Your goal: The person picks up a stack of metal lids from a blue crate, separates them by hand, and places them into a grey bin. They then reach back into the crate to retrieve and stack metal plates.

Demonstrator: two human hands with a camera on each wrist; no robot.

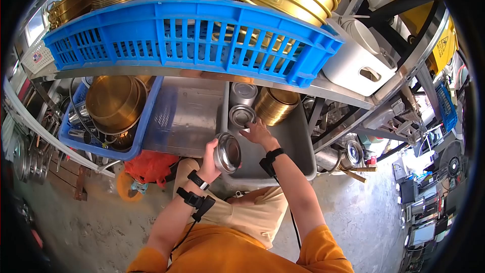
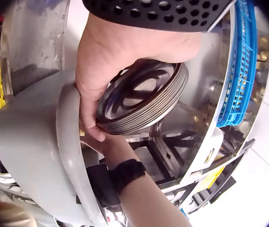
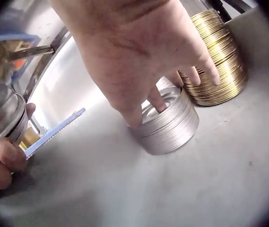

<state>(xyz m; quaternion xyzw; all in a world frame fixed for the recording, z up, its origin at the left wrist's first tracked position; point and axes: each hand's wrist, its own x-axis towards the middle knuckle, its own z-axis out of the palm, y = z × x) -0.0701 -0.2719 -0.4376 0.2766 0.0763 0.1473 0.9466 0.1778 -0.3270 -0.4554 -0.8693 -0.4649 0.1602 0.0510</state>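
Observation:
My left hand grips a short stack of round silver metal lids tilted over the near left rim of a grey tub. In the left wrist view, my thumb and fingers wrap around its ribbed side. My right hand reaches into the tub, fingers mostly straight, at a second silver lid stack. One fingertip dips into its recessed top and the thumb lies at the rim. Behind it stands another silver stack; a taller gold stack stands to the right.
Above the tub, a metal shelf carries a blue crate of gold pots and a white container. Left of the tub are a metal tray and a blue bin of pots. A red bag lies below.

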